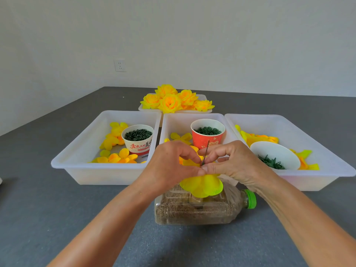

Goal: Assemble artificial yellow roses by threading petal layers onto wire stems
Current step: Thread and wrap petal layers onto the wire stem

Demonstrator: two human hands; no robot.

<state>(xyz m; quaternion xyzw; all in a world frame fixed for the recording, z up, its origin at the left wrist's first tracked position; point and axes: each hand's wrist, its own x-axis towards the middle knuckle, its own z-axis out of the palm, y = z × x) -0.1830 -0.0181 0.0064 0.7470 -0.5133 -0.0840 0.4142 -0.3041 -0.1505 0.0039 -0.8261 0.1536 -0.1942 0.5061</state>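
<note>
Looking from the head cam: your left hand point(171, 164) and right hand point(231, 160) meet fingertip to fingertip above the centre tray point(173, 122), both pinching the yellow petal layers point(201, 185) around a thin dark wire stem point(205, 153). Stem sticks up tilted between your fingers; petals hang below your thumbs. Directly under them lies a clear bottle point(192, 211) on its side, green cap point(250, 198) pointing right. Left tray point(77, 151) holds loose petals plus a white cup point(137, 139) of dark green parts. Red cup point(207, 135) sits in the centre tray. Right tray point(308, 132) holds a white bowl point(275, 153). Finished roses point(173, 100) are piled behind.
</note>
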